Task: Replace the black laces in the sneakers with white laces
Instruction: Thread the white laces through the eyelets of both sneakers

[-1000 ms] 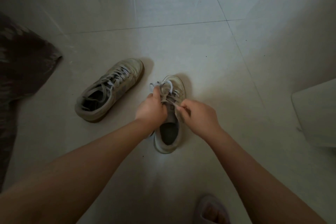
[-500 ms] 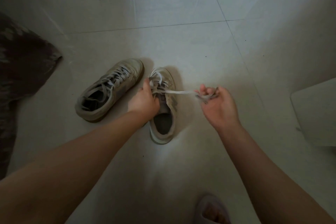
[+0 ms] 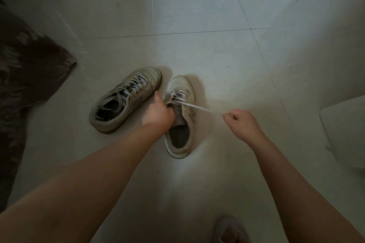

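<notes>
Right hand [image 3: 242, 122] pinches the flat white lace [image 3: 194, 106] taut while left hand [image 3: 158, 112] grips the worn pale sneaker [image 3: 180, 116], mid-lacing; threading the next eyelet likely follows.

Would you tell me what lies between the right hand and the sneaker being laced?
In the head view, a taut white lace spans from sneaker to right hand.

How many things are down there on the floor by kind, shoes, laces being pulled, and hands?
Sneakers: 2, the left sneaker and the right sneaker
Taut white lace: 1
Hands: 2, the left hand and the right hand
Total: 5
</notes>
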